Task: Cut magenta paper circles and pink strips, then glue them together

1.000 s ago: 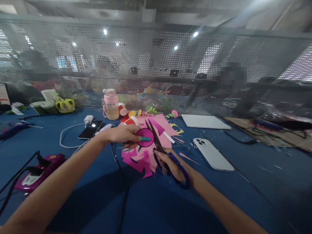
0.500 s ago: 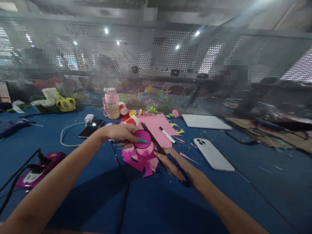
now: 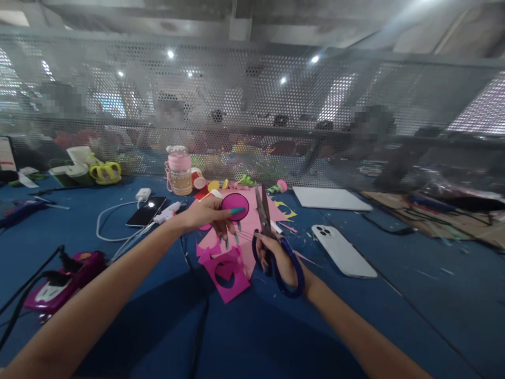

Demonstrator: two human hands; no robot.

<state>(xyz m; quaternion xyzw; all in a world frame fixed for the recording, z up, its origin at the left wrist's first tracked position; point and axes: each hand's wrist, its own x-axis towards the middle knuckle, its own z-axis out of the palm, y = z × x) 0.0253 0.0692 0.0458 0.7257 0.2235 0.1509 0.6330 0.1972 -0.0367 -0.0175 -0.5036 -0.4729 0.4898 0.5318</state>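
Note:
My left hand [image 3: 211, 215] pinches a magenta paper circle [image 3: 232, 202] with a dark outline between thumb and fingers. In my right hand [image 3: 278, 255] is a pair of scissors [image 3: 265, 216] with blue handles, its blades pointing away from me and slightly parted. Below the circle lies a magenta paper scrap [image 3: 236, 287] with a round hole cut in it. Beneath both hands a pink sheet [image 3: 252, 263] is spread on the blue table. A marker [image 3: 277, 228] is partly hidden behind the scissors.
A white phone [image 3: 343, 251] lies to the right, a black phone [image 3: 147, 212] and a glue gun [image 3: 168, 212] to the left. Farther back stand a pink-lidded bottle [image 3: 180, 171] and a perforated screen [image 3: 252, 116]. A magenta power strip [image 3: 65, 287] sits near my left forearm.
The scissors have moved away from the circle and their blades now point more upright. My left hand has lifted the circle slightly up and right. The holed magenta scrap now shows below.

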